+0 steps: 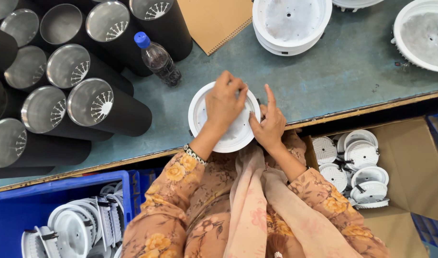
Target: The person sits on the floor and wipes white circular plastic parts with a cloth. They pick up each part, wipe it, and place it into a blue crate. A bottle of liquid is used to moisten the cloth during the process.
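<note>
1. Floral orange sleeves (180, 191) and a pale pink scarf (257, 200) fill the bottom of the view, nearest the camera.
2. Resting on the white round light housing (202, 112), the left hand (224, 102) has its fingers curled and pinched on the far rim; a beaded bracelet (195, 154) circles the wrist.
3. Against the housing's right edge, the right hand (270, 125) is partly open, index finger pointing up and thumb touching the rim.
4. This housing is a shallow, matte white disc with a raised rim, lying flat on the grey-blue worktable (324, 81) close to its near edge.
5. Just beyond it stands a plastic bottle (158, 58) with a blue cap.
6. Black cylinders (109, 107) with shiny metal insides lie stacked on the left.
7. More white housings fill a blue crate (61, 191) lower left and a cardboard box (410, 162) on the right.
</note>
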